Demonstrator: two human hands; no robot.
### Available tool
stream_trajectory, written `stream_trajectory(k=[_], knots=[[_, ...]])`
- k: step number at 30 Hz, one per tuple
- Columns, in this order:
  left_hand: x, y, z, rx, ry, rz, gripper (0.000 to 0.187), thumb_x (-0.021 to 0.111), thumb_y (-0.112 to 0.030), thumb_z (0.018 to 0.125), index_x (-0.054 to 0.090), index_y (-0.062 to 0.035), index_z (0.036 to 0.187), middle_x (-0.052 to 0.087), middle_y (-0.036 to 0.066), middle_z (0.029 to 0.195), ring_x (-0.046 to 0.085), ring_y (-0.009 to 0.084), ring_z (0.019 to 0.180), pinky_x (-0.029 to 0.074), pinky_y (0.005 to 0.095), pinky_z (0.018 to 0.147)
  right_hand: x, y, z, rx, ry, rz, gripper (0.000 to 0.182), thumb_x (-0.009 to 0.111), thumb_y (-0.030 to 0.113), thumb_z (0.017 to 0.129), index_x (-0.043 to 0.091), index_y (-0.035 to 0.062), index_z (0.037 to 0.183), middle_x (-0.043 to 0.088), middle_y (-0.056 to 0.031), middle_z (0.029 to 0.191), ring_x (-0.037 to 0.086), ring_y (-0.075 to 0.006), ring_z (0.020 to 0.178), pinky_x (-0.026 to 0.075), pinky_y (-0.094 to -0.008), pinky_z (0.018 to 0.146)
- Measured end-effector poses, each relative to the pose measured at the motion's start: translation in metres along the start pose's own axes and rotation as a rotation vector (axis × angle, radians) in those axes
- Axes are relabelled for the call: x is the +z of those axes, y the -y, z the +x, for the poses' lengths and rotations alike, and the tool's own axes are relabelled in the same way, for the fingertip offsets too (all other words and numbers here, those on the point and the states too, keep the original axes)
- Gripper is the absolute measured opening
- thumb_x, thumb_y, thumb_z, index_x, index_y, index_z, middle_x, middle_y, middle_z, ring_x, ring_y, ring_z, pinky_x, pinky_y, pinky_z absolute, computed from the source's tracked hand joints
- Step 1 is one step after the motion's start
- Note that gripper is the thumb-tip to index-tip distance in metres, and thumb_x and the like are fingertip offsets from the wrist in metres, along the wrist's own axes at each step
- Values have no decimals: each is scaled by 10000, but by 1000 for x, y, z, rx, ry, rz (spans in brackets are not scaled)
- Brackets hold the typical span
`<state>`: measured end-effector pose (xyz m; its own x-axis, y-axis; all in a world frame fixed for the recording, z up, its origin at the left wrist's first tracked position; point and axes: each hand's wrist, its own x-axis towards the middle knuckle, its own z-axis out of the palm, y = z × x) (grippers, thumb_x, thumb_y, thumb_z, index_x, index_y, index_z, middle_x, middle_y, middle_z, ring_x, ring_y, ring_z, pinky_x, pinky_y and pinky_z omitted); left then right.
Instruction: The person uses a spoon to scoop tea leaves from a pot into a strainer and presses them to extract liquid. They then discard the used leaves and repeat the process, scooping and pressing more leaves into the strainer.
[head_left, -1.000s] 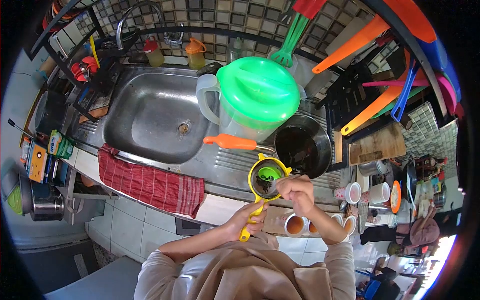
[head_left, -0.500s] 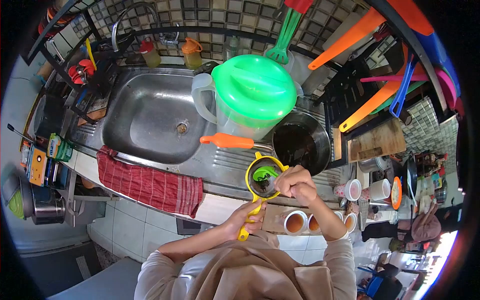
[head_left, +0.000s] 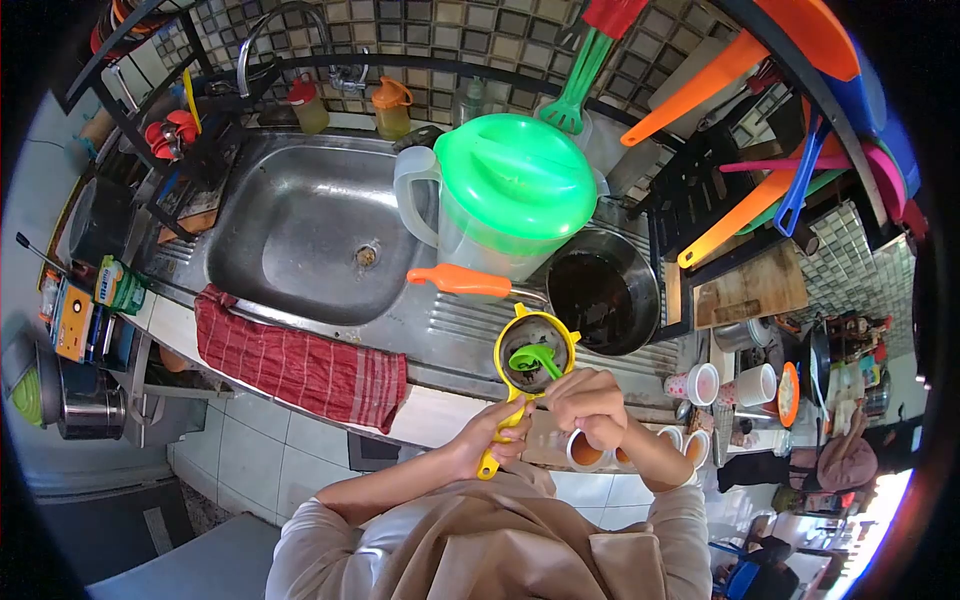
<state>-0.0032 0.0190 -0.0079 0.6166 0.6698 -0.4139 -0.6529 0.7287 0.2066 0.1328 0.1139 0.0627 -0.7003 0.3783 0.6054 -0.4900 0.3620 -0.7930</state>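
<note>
My left hand [head_left: 490, 440] is closed around the handle of a yellow strainer [head_left: 573, 345], held level above the counter edge. In my right hand [head_left: 588, 403] is a green spoon [head_left: 537, 355], its bowl dipped inside the strainer. Dark wet bits cling to the mesh around the spoon. Just beyond the strainer stands a metal saucepan [head_left: 640, 315] with dark liquid and an orange handle [head_left: 460, 280]. Cups of orange-brown drink [head_left: 585, 452] stand beside my right forearm, which partly hides them.
A large pitcher with a green lid [head_left: 520, 185] stands behind the saucepan handle. Left lie a steel sink [head_left: 300, 220] and a red cloth [head_left: 300, 360] over the counter edge. Stacked paper cups [head_left: 700, 383] are at right, hanging utensils [head_left: 700, 85] above. Another person [head_left: 845, 460] is far right.
My right hand has come down and slightly nearer my body, drawing the spoon lower in the strainer. My left hand keeps its grip. The view has shifted slightly.
</note>
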Motion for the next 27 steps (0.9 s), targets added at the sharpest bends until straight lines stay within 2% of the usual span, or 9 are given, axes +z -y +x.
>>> stream_trajectory(k=[2, 3, 5, 19, 24, 27], knots=[[0, 0, 0, -7, -3, 2, 244, 391, -383, 901, 442, -144, 905, 300, -66, 557, 229, 33, 389, 202, 178, 364, -5, -1, -5, 63, 110, -32, 91, 433, 46, 594, 394, -3, 528, 390, -88, 476, 364, -241, 381, 302, -321, 403], [-1, 0, 0, -8, 3, 3, 243, 392, -382, 901, 443, -145, 903, 301, -66, 557, 228, 32, 389, 201, 177, 364, -4, -3, -5, 63, 110, -33, 91, 433, 46, 594, 394, -3, 528, 390, -88, 476, 364, -241, 381, 302, -321, 403], [-1, -1, 0, -9, 9, 5, 241, 393, -381, 901, 444, -146, 900, 301, -67, 557, 228, 31, 389, 200, 177, 364, -1, -8, -3, 30, -44, -56, 225, 392, 99, 689, 371, 7, 484, 349, -61, 419, 319, -204, 326, 248, -303, 351], [3, -3, -1, -7, -16, 41, 256, 390, -404, 895, 422, -151, 894, 291, -59, 552, 220, 38, 401, 196, 173, 354, -7, -15, -1, 114, -240, -150, 223, 399, 127, 672, 355, 2, 493, 321, -56, 412, 328, -186, 351, 285, -297, 383], [3, -5, -2, -8, -8, 43, 258, 396, -408, 891, 423, -151, 892, 289, -59, 552, 221, 39, 401, 202, 178, 357, -5, -24, -3, 77, -365, -174, 251, 418, 145, 707, 355, 6, 507, 313, -55, 411, 322, -181, 346, 302, -294, 386], [2, -5, -2, 2, -9, 47, 259, 398, -409, 890, 425, -151, 891, 287, -60, 551, 224, 38, 399, 203, 177, 356, -6, -25, -4, 24, -358, -186, 260, 414, 141, 731, 360, 8, 514, 326, -58, 411, 320, -185, 334, 307, -302, 375]])
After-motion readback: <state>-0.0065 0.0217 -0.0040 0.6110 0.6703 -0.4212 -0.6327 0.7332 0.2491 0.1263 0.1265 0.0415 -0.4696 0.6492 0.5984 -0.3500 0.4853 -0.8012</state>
